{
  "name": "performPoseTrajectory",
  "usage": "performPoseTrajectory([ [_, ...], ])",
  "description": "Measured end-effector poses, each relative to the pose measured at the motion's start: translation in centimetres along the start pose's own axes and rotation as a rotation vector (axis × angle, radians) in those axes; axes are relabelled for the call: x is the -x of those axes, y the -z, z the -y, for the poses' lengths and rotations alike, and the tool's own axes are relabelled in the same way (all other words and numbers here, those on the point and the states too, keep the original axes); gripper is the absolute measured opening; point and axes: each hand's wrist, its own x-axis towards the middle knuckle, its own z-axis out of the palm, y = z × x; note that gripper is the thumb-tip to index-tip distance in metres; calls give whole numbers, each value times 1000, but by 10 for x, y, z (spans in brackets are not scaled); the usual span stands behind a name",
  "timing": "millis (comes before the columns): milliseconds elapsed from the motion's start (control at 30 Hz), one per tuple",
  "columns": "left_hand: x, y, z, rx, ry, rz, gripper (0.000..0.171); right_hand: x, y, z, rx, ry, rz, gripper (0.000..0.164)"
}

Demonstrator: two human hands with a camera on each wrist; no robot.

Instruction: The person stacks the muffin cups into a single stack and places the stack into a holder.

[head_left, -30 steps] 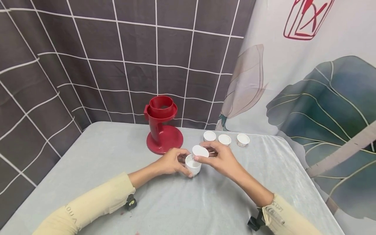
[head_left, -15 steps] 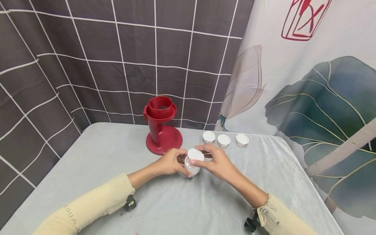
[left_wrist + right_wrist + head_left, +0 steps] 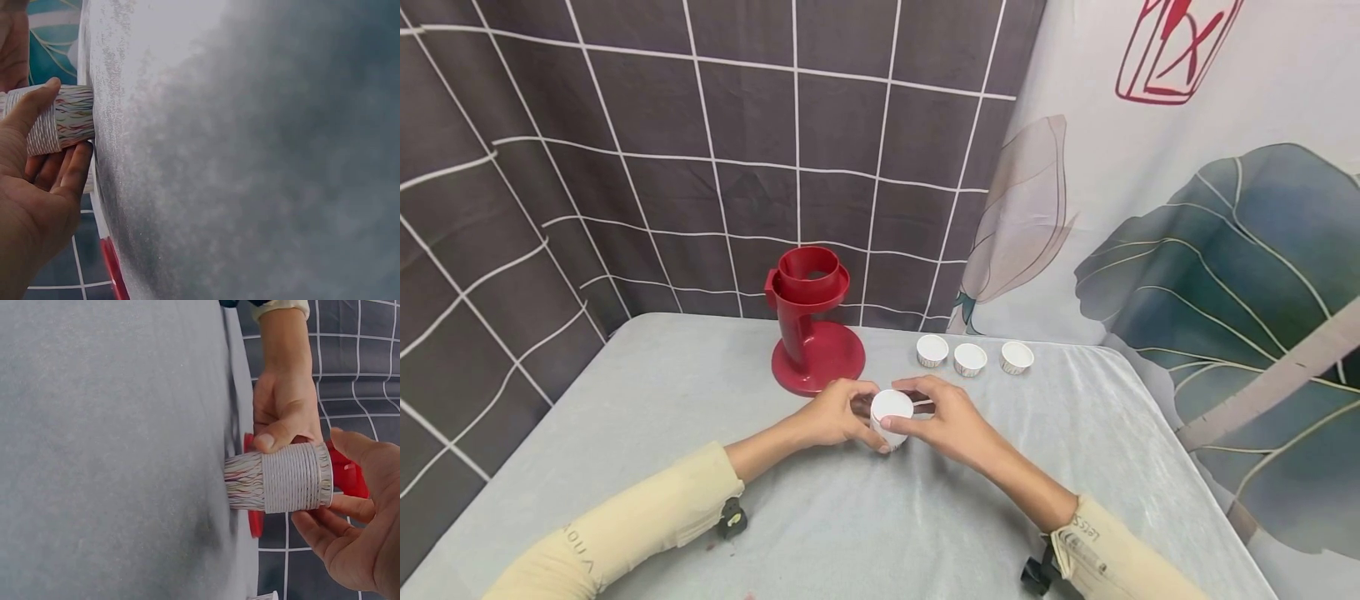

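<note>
A stack of small white paper baking cups stands upright on the cloth between both hands. Its ribbed, nested rims and the multicoloured streaks on the lowest cup show in the right wrist view. My left hand grips the stack low down, thumb on the near side and fingers curled behind it. At the top, my right hand holds the uppermost cup by its rim between thumb and fingers. That cup sits nested in the stack. In the head view, the right fingertips are partly hidden behind it.
Three single white paper cups stand near the table's back edge, right of the hands. Behind the left hand is a red plastic stand with a round base and an upper ring holding a red cup-shaped part. A grey cloth covers the table.
My right hand has moved left and down, bringing its cup from a tilted position above the stack into the top of it. My left hand has stayed on the stack.
</note>
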Motion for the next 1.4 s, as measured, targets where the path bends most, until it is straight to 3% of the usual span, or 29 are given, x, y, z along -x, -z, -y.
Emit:
performPoseTrajectory([
  [467, 0, -1, 1, 10, 7, -1, 42, 1, 2, -3, 14, 39, 14, 42],
  [767, 0, 0, 0, 1, 6, -1, 43, -5, 8, -3, 65, 45, 82, 44],
  [1067, -2, 0, 1, 24, -12, 10, 44, -9, 9, -7, 19, 22, 97, 33],
  [1400, -1, -2, 2, 42, -4, 1, 44, -13, 10, -8, 13, 11, 115, 37],
])
